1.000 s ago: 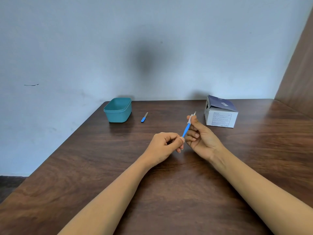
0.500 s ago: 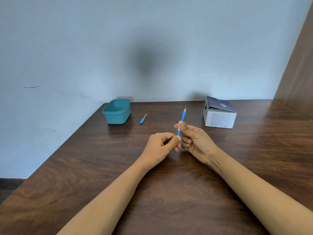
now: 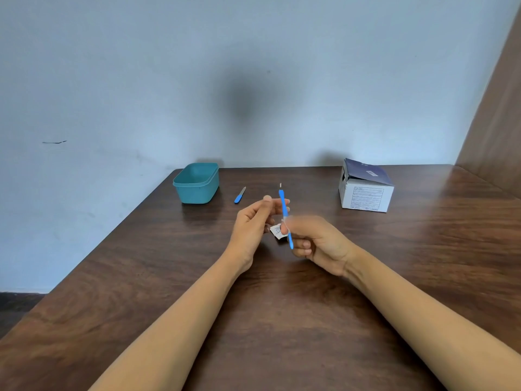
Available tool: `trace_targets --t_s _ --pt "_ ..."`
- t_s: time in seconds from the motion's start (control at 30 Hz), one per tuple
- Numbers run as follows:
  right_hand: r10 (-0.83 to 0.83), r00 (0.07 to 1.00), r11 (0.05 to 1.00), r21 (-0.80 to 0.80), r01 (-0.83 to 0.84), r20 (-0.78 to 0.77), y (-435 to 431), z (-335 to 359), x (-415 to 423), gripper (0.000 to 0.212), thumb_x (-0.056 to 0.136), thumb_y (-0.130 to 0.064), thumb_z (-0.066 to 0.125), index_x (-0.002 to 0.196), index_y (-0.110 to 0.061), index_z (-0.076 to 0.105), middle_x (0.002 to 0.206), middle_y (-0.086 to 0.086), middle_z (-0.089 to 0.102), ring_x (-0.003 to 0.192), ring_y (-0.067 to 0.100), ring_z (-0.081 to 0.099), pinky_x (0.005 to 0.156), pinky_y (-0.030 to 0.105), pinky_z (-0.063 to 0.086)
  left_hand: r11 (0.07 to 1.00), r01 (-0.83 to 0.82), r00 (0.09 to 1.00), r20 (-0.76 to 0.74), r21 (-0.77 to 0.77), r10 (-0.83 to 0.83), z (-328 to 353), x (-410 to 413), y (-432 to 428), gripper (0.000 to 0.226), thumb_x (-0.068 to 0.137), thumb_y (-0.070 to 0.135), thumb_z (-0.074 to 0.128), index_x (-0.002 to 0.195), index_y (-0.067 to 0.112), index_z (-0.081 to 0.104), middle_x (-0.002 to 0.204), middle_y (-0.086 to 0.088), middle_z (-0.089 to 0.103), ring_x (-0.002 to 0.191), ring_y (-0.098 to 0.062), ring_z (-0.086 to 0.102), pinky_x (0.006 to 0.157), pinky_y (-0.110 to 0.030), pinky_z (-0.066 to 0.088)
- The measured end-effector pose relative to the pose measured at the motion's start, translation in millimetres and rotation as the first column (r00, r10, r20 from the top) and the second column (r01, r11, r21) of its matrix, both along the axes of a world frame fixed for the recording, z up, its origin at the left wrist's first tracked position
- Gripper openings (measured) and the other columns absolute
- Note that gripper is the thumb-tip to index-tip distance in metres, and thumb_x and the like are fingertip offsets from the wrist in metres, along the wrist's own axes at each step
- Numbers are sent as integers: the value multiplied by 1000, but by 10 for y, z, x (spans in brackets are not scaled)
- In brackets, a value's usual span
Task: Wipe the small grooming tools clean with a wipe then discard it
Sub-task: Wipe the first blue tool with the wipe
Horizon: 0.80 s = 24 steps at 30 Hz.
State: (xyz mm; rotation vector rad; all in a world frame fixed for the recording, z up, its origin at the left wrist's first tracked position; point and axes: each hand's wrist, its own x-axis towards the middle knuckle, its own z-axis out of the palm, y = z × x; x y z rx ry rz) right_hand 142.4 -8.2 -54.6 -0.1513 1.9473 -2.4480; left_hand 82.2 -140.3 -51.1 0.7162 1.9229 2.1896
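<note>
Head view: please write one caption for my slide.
Right hand grips blue grooming tool through a wipe; left hand touches it.
</note>
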Motion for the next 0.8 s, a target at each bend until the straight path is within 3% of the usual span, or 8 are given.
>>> trace_targets --t_s 0.23,0.37,0.47,0.53,0.57,0.63,0.73,0.8 --pt "12 999 995 97 -16 47 -20 23 28 24 93 -19 53 78 -4 64 51 -14 52 41 2 26 44 15 21 997 19 1000 4 75 -19 23 5 -8 24 97 20 51 86 14 72 83 8 72 65 -1 53 68 -21 42" --pt "-62 998 966 251 59 4 -20 27 37 20 91 -14 59 83 1 68 56 -11 57 41 3 27 44 15 21 990 -108 991 -64 90 114 5 -28 3 20 94 18 56 85 8 70 82 7 70 67 7 57 67 -9 42" --pt "-176 976 890 404 212 -126 -40 -1 30 17 88 -10 66 84 5 71 68 -5 70 52 2 57 50 12 42 975 -191 978 -59 111 199 -13 -69 3 18 93 18 58 86 8 71 82 6 70 69 9 58 69 -7 43" --pt "-266 936 801 487 348 -231 -55 -31 7 17 83 -21 73 78 -5 75 68 0 72 67 13 67 70 22 54 966 -218 973 -42 140 225 -25 -92 0 16 93 16 59 84 10 71 83 5 70 76 8 61 75 -7 45" --pt "-300 910 733 542 411 -285 -69 -29 7 19 82 -27 74 74 -10 76 57 -8 65 59 14 61 69 25 53 962 -224 972 -40 154 232 -30 -98 1 16 92 15 60 83 11 71 84 5 71 82 7 63 78 -7 45" --pt "-322 863 502 702 504 -389 -92 -11 13 26 84 -39 69 71 -17 73 44 -12 45 49 9 42 56 25 39 960 -228 970 -45 164 238 -38 -96 5 16 93 14 59 83 10 71 85 4 71 87 7 63 80 -6 45" --pt "-258 845 121 853 508 -468 -161 45 67 34 92 -49 52 78 -23 69 58 -10 44 62 10 44 57 29 31 963 -220 973 -33 153 227 -27 -78 4 17 94 16 57 85 10 70 86 5 70 84 10 62 78 -9 45" --pt "-283 844 200 833 517 -456 -178 41 70 36 93 -48 51 75 -22 69 52 -9 47 57 10 45 54 28 30 968 -207 977 -25 144 213 -18 -68 -3 20 95 18 54 84 14 69 87 5 69 79 11 60 77 -13 41"
